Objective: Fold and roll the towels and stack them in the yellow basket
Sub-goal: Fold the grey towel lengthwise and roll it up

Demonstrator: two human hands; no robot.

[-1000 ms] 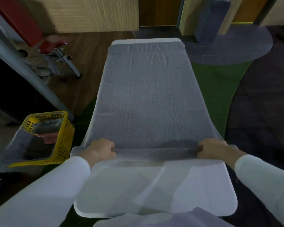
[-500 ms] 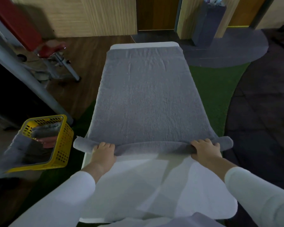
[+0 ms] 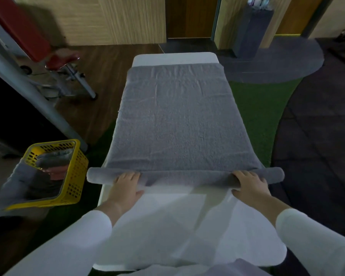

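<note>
A grey towel lies flat along the white table. Its near end is wound into a thin roll that runs across the table and sticks out past both sides. My left hand lies palm down on the roll's left part, fingers over it. My right hand presses the right part the same way. The yellow basket stands on the floor to the left of the table. It holds rolled grey and reddish towels.
A slanted grey metal post and a red padded bench stand at the left, beyond the basket. Green turf and dark flooring lie to the right of the table. White table surface shows between my arms.
My hands folded the towel's near edge over and pushed it away from me. The fold has become a roll that is thicker and farther up the table.
</note>
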